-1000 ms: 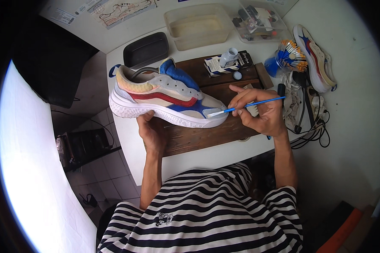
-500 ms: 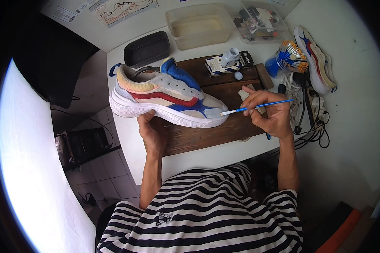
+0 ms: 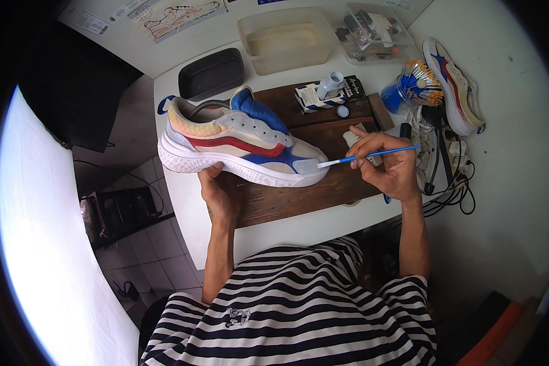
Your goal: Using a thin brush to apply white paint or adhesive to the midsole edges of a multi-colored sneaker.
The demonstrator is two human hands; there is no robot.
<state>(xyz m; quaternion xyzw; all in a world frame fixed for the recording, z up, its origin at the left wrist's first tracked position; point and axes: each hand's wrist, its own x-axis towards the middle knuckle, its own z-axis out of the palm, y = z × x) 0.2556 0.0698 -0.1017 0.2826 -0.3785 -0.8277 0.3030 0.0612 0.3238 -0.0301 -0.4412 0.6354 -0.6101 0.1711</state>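
Note:
A cream, red and blue sneaker (image 3: 238,143) with a thick white sole is held over a brown wooden board (image 3: 274,201), its toe to the right. My left hand (image 3: 219,194) grips it from below, thumb up against the sole's side. A grey metal coil shows in its opening. Between the fingers of my right hand (image 3: 389,165) is a blue paintbrush (image 3: 372,154), its pale tip touching the grey patch at the toe. That same hand also has a beige cloth or sponge-like piece (image 3: 351,137) by its fingers; whether it is gripped I cannot tell.
Beyond the sneaker, an uncapped bottle (image 3: 331,86) stands by a box (image 3: 311,97), with a round cap (image 3: 343,111) nearby. Farther back are a black tray (image 3: 210,74) and clear tubs (image 3: 287,46). To the right stand a brush-filled cup (image 3: 399,97), another sneaker (image 3: 451,85) and tangled cables (image 3: 463,183).
The brush tip has shifted very slightly left along the toe patch, with my right hand moving a little the same way. My left hand keeps its hold on the sneaker.

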